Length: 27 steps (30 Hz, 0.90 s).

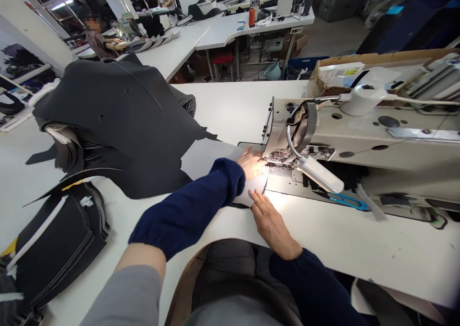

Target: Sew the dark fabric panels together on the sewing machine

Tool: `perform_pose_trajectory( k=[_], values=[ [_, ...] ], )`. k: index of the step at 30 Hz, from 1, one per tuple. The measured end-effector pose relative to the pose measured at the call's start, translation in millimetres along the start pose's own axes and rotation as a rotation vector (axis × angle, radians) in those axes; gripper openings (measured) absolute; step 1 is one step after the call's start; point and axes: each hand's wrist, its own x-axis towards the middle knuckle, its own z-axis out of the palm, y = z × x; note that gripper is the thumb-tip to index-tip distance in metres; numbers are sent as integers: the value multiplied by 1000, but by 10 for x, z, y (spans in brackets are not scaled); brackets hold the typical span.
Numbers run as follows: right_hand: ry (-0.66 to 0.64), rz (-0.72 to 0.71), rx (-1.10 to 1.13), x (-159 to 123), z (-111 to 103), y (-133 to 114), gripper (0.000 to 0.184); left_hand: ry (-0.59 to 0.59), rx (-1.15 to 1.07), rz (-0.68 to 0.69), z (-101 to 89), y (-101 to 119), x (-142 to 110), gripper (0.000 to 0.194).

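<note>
A light grey panel (206, 157) lies on the table and reaches under the head of an industrial sewing machine (359, 129). My left hand (252, 164) rests flat on it, fingertips close beside the machine's presser foot area (282, 157), under bright lamp light. Closer to me, my right hand (270, 222) has its fingers stretched out on the panel's near corner. Both hands press from above without gripping. The panel's left side meets a large dark grey sheet (143, 124) draped over stacked pieces. The needle itself cannot be made out.
A white lamp (321, 173) juts out before the machine. Blue thread snips (348, 201) lie on the machine bed. Stitched dark panels (59, 244) are piled at lower left. A cardboard box (323, 76) stands behind the machine. Co-workers (104, 43) sit at far tables.
</note>
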Motion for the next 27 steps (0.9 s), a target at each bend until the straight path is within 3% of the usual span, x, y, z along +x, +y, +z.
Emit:
perform_pose_trajectory(
  k=[4, 8, 10, 14, 19, 27],
  values=[
    [64, 4, -33, -30, -9, -45, 33, -86, -42, 206, 155, 110, -646, 60],
    [105, 174, -86, -54, -68, -203, 24, -134, -2, 184, 297, 139, -982, 58],
    [87, 215, -94, -80, -83, -283, 22, -140, 27, 186, 318, 145, -997, 52],
    [87, 144, -145, -140, -52, -362, 34, -151, 63, 193, 292, 176, -942, 41],
    [63, 123, -203, -135, 28, -399, 37, -173, 89, 118, 287, 266, -885, 50],
    [59, 73, -125, 33, 166, -474, 36, -106, 150, 17, 359, 407, -728, 48]
  ],
)
